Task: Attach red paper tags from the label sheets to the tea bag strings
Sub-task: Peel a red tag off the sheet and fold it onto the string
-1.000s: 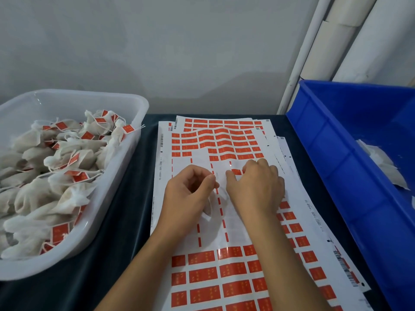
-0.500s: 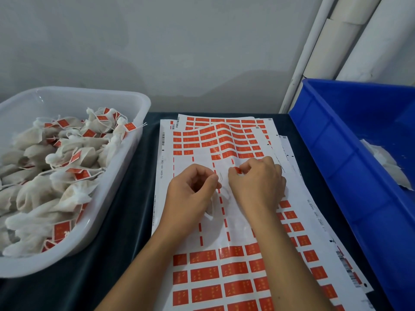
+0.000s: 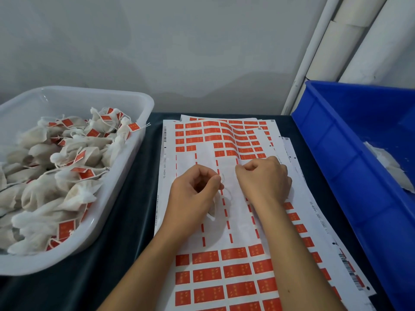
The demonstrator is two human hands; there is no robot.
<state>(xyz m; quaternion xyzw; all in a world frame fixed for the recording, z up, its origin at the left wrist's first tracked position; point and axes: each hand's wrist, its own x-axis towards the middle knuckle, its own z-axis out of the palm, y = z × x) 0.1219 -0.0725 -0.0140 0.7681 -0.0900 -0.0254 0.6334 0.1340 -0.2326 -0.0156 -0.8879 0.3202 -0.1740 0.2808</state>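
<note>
Several label sheets (image 3: 224, 261) with rows of red tags lie stacked on the dark table. Over the stripped middle of the top sheet, my left hand (image 3: 193, 196) curls round a small white tea bag (image 3: 212, 213) that peeks out under the palm. Its thumb and forefinger pinch the thin string (image 3: 226, 190), which loops toward the right. My right hand (image 3: 266, 179) is beside it, fingers curled. Thumb and forefinger pinch together at the edge of the remaining red tags (image 3: 244, 151); the tag between them is mostly hidden.
A white plastic tub (image 3: 125, 176) on the left holds several tagged tea bags (image 3: 67, 167). A blue bin (image 3: 336, 176) stands at the right with white tea bags (image 3: 388, 164) inside. White pipes run up the back right wall.
My right hand has lifted slightly away from the sheet with its pinch closed. The red tag seen at its fingertips before is now covered. The left hand has hardly moved.
</note>
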